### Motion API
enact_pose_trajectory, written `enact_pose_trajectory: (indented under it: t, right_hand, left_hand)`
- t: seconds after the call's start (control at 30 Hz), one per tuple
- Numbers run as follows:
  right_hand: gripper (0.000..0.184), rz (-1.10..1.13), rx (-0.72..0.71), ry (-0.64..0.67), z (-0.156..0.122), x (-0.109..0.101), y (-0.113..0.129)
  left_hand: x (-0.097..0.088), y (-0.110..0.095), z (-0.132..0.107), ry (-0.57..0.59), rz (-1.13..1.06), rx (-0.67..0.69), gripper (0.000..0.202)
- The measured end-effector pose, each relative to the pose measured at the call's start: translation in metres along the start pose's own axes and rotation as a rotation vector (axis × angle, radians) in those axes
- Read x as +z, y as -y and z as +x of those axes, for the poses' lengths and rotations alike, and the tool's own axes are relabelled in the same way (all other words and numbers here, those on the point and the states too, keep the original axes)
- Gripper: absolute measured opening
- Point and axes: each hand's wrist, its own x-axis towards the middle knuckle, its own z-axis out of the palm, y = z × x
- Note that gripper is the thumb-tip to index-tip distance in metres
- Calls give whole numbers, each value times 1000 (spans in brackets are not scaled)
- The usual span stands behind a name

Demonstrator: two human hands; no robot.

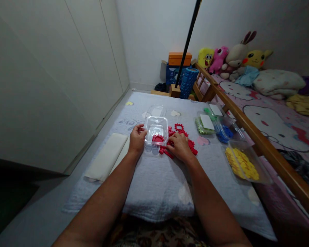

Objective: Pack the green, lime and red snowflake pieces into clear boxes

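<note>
The left hand (137, 139) closes on the near left corner of the clear tub (157, 120), probably bracing it against sliding on the soft blanket (157, 192). The right hand (179, 146) lies palm down on the loose red pieces (179, 128) just right of the tub; whether its curled fingers pinch one cannot be told. A few red pieces already sit inside. The lid (156, 110) lies just beyond, out of the way, and tubs of green (204, 129), blue (224, 134) and yellow pieces (243, 164) stand apart at right, one colour each

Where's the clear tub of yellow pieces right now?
Head view, right side: the clear plastic tub of yellow pieces sits beside the wooden bed rail, right of the right hand.
</note>
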Motion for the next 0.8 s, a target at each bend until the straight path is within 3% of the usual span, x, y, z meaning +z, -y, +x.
enact_pose_trajectory:
  t: [0.27, 0.5, 0.8]
  right_hand:
    - [23, 145, -12, -71, -5, -2, -15]
    - [25, 288, -50, -258, 8, -14, -13]
    - [32, 15, -7, -75, 53, -17, 25]
  left_hand:
    - [1, -6, -6, -2, 65, 34, 44]
    - [1, -12, -6, 3, 49, 28, 41]
    - [-1, -11, -6, 84, 4, 32, 45]
